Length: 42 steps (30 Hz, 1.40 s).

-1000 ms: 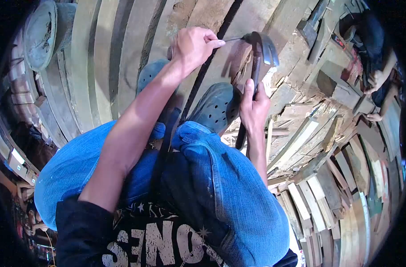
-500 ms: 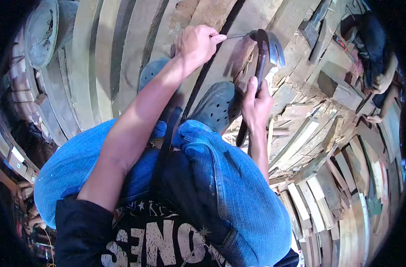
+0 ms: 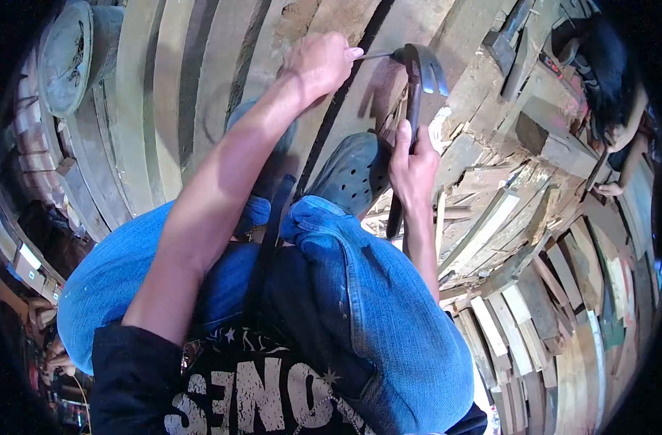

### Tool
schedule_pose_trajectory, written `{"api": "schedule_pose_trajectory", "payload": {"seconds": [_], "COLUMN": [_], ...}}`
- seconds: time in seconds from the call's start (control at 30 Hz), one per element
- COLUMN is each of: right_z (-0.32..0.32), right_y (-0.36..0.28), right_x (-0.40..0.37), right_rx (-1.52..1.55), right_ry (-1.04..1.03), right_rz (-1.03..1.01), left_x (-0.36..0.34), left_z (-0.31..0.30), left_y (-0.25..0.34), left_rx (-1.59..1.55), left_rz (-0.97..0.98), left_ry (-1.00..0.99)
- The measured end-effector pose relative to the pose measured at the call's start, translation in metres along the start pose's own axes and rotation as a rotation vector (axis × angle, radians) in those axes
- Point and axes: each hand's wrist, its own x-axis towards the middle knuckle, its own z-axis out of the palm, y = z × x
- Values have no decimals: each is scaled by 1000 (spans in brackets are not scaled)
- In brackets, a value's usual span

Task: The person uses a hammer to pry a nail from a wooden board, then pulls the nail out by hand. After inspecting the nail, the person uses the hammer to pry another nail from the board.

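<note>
My left hand (image 3: 318, 67) is closed around a thin metal rod (image 3: 378, 55) that juts out to the right between thumb and fingers. The striking face of a claw hammer (image 3: 413, 94) is right at the rod's outer end, its claws pointing right. My right hand (image 3: 416, 170) grips the hammer's dark handle, thumb laid along it. Both hands are over wooden planks (image 3: 389, 90), in front of my dark clogs (image 3: 349, 174). The rod's other end is hidden by my left hand.
A round bucket (image 3: 68, 58) stands at the upper left. Another hammer (image 3: 501, 51) lies at the upper right, near a wood block (image 3: 552, 141). Splintered wood and stacked offcuts (image 3: 505, 326) fill the right side. Another person's hands (image 3: 617, 138) work at the far right.
The hammer in my right hand has moved slightly left, along the line of the rod. My left hand has shifted a little up and left, still gripping the rod.
</note>
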Motion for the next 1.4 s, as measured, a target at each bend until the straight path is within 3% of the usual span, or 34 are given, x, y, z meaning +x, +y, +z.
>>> {"api": "schedule_pose_trajectory", "payload": {"seconds": [0.37, 0.43, 1.07, 1.13, 1.33, 1.4], "right_z": [4, 5, -2, -1, -2, -2], "right_y": [1, 2, -3, -2, 0, 2], "right_x": [-1, 4, 8, 11, 4, 8], "right_rx": [40, -33, -12, -120, 26, -117], "right_ry": [12, 44, 25, -4, 25, 46], "right_rz": [0, -90, -27, -17, 4, -123], "left_x": [10, 11, 14, 16, 18, 20], "left_z": [3, 3, 1, 0, 4, 5], "left_y": [-4, -5, -1, 0, -1, 2], "left_rx": [60, 42, 7, 4, -8, 0], "left_rz": [5, 35, -9, -21, -27, -20], "left_ry": [-42, -26, -34, -62, -48, -52]}}
